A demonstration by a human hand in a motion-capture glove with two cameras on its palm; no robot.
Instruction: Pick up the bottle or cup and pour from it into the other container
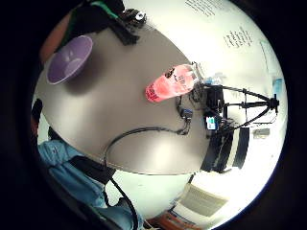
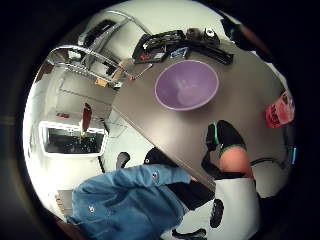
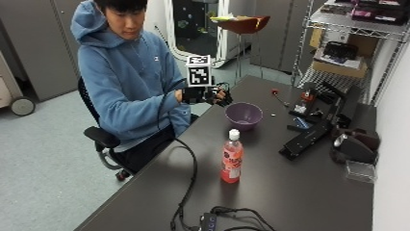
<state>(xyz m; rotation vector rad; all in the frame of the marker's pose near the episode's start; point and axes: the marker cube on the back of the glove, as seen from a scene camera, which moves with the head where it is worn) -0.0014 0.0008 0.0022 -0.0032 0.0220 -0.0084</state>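
Upright on the dark tabletop point(image 3: 307, 192), a capped pink-drink plastic bottle point(image 3: 232, 162) stands well beyond the purple bowl point(image 3: 243, 116) beside the empty, loosely curled gloved hand point(image 3: 208, 95).

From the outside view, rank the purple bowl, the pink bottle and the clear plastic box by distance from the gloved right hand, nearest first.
1. Purple bowl, on the table just beside the gloved right hand.
2. Pink bottle, upright mid-table.
3. Clear plastic box, at the table's far edge by the wall.

- Outside view looks from beyond one bench point(image 3: 307, 192) end, along its length.
- Both palm views hover above the bench, sharing purple bowl point(image 1: 69, 60) and pink bottle point(image 1: 170, 84).
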